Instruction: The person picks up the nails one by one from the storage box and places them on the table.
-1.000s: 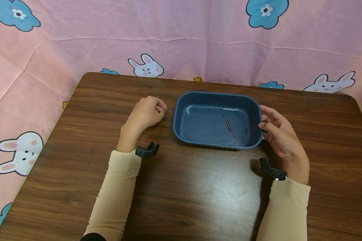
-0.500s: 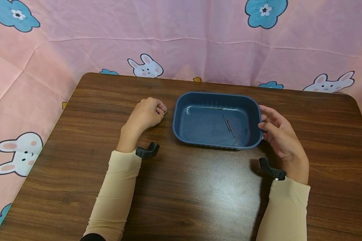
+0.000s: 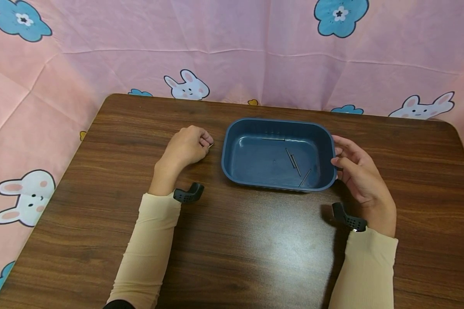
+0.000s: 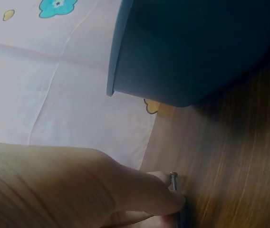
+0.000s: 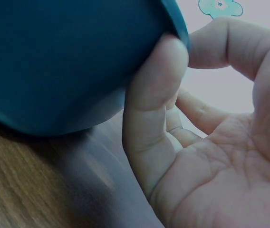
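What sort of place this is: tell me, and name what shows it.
Likely an indoor spot set up for filming handwork: a wood-grain table, a creased pink cloth printed with rabbits and flowers behind it, and black wrist devices.

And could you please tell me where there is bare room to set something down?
The table is bare in front of the blue bin, left of the left hand and right of the right hand. Crowded: the bin's right end, with that hand and nails.
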Demonstrator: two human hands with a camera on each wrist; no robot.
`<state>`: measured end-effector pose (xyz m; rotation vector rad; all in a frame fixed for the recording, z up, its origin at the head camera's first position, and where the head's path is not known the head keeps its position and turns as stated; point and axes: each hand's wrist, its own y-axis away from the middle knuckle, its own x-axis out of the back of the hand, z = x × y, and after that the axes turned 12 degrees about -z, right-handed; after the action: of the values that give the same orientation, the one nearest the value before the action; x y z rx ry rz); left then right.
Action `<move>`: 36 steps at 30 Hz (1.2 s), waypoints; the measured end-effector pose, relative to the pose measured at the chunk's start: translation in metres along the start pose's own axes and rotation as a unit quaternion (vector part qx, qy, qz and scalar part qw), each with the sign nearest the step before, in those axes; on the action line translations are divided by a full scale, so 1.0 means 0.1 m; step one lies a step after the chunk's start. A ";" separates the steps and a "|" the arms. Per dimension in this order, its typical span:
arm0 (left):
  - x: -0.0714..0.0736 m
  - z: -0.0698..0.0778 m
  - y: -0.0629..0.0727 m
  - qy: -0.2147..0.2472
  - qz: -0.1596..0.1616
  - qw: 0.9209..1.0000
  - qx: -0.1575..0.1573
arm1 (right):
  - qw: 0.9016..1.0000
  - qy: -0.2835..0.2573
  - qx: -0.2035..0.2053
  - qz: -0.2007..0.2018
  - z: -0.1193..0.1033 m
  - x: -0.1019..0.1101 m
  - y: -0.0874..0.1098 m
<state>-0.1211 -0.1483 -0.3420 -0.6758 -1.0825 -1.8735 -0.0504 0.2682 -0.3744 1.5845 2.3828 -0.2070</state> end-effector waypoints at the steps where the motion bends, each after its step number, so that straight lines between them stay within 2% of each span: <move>1: 0.00 0.00 0.00 0.001 -0.003 1.000 0.002 | 1.000 0.001 -0.001 0.000 0.00 0.00 0.00; 9: 0.01 -0.01 0.01 0.004 -0.012 1.000 0.012 | 1.000 0.005 -0.001 0.001 0.00 -0.01 0.00; 22: 0.03 0.01 0.03 0.001 0.008 1.000 0.000 | 1.000 0.009 -0.003 0.000 0.00 0.00 0.00; 28: 0.05 0.04 0.04 0.035 0.006 0.999 -0.020 | 1.000 0.010 -0.004 0.001 0.00 0.00 0.00; 32: 0.06 0.08 0.05 0.069 -0.011 0.997 -0.032 | 1.000 0.013 -0.006 0.002 0.00 0.00 0.00; 36: 0.08 0.12 0.06 0.108 -0.032 0.993 -0.031 | 1.000 0.010 -0.004 0.000 -0.01 0.00 -0.01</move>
<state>-0.1192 -0.1428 -0.3279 -0.4650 -0.9200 -1.9908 -0.0513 0.2682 -0.3738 1.5904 2.3961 -0.1814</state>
